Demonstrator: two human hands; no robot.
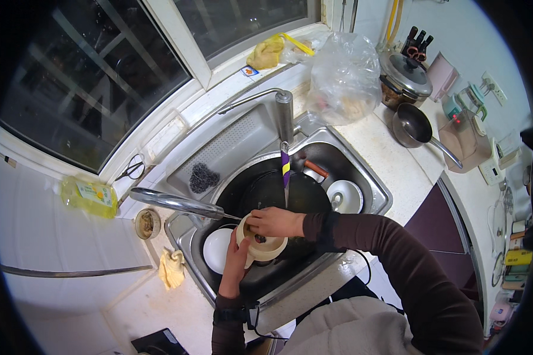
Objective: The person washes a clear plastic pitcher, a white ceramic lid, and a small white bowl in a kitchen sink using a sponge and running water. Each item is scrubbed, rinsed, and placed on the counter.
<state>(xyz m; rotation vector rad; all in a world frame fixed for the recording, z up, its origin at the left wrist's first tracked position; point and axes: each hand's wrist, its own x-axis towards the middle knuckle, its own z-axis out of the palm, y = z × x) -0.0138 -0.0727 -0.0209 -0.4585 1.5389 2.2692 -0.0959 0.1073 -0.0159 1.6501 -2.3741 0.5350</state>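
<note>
My left hand (pixel 237 262) grips a cream-coloured round container (pixel 273 254) from its left side, thumb near the rim. The container is tilted over the sink. Bent over its rim are the fingers of my right hand (pixel 277 222); their tips are hidden inside, so whether they hold anything is unclear. A chrome faucet (pixel 177 204) ends just beside the container, a thin stream of water at its tip. Behind my hands a large black wok (pixel 266 191) fills much of the sink. To the left of the container sits a white bowl (pixel 215 249), partly covered by my left hand.
Another white bowl (pixel 353 193) and a reddish-brown handle (pixel 316 168) lie at the steel sink's (pixel 384 199) right. A second upright faucet (pixel 285 117) rises behind. Steel wool (pixel 203 177) rests in a perforated tray (pixel 231 137). A yellow cloth (pixel 172 267) and saucepan (pixel 411 126) flank the sink.
</note>
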